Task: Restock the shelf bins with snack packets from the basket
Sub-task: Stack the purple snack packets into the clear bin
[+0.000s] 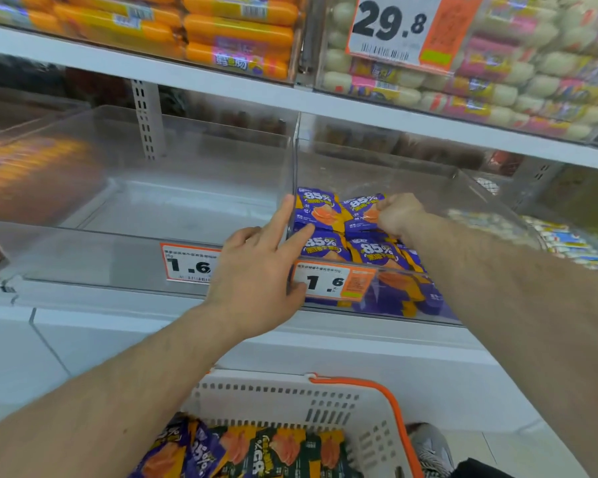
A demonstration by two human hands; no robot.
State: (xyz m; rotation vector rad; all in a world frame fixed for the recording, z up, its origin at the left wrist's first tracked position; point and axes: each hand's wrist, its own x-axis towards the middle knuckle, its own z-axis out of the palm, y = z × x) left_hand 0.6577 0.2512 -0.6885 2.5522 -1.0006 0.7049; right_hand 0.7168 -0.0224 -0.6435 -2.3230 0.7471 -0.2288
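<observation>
- The purple packets (346, 232) lie in the right bin (463, 188), in two rows running from its front wall toward the back; each lies flat with its long axis front to back, the printed "85%" end toward the back of the bin and readable from where I stand.
- My right hand (399, 213) is inside that bin, over the back row, knuckles up and fingers curled down; it pinches the top edge of the right-hand back packet (361, 210).
- My right forearm slants down into the bin from the right, crossing over its front wall.
- My left hand (256, 270) rests at the bin's front left corner, palm against the front wall beside the price tag (334, 281); the fingers are straight, and the forefinger tip touches the left-hand back packet (316, 208). It grips nothing.
- Left of that bin stands the left bin (145, 201), clear plastic, with its own tag (187, 262) on the front.
- Below the bin, near my body, sits the basket (359, 415) with an orange handle (387, 405); more packets (252, 450), purple and dark green, lie in it in a loose heap, pointing different ways.
- Above the bin, the upper shelf (221, 84) carries orange sausages (221, 29) and pale ones (532, 81).
</observation>
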